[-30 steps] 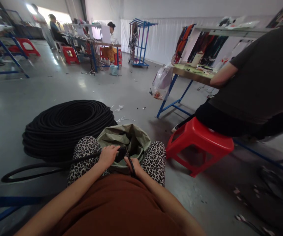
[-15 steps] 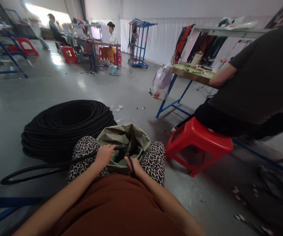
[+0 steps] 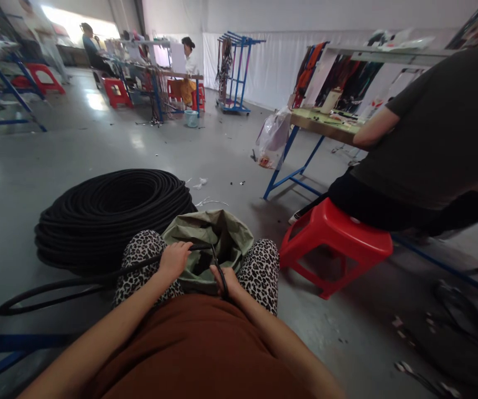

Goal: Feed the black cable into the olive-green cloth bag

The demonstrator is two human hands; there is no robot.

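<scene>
Cord [image 3: 139, 267], black and thick, is gripped in the curled fingers of the person's left hand [image 3: 175, 260], its short free end pointing right. The right hand [image 3: 228, 279] holds scissors [image 3: 215, 256] by their dark handles, blades aimed away from the body at that end; whether they touch it is too small to tell. The left grasp probably steadies the cord for the blades.

Below both hands, an olive fabric bag [image 3: 239, 235] gapes between the knees (likely wedged there so its mouth faces the work). From the left hand, the cord trails across the left knee [image 3: 145, 246], in leopard print, to a long loop at far left. Just beyond that knee, a large black coil [image 3: 106, 233] takes up the floor [image 3: 222, 144], perhaps set there for easy reach.

On the right, beside the right knee [image 3: 262, 266], a red stool [image 3: 347, 233] bears a seated co-worker [image 3: 438, 127], crowding that side. Their table [image 3: 305, 117] has a clear plastic bag [image 3: 273, 138] hanging at its left end. White scraps [image 3: 201, 183] lie ahead; farther off stands a blue rack [image 3: 239, 72].
</scene>
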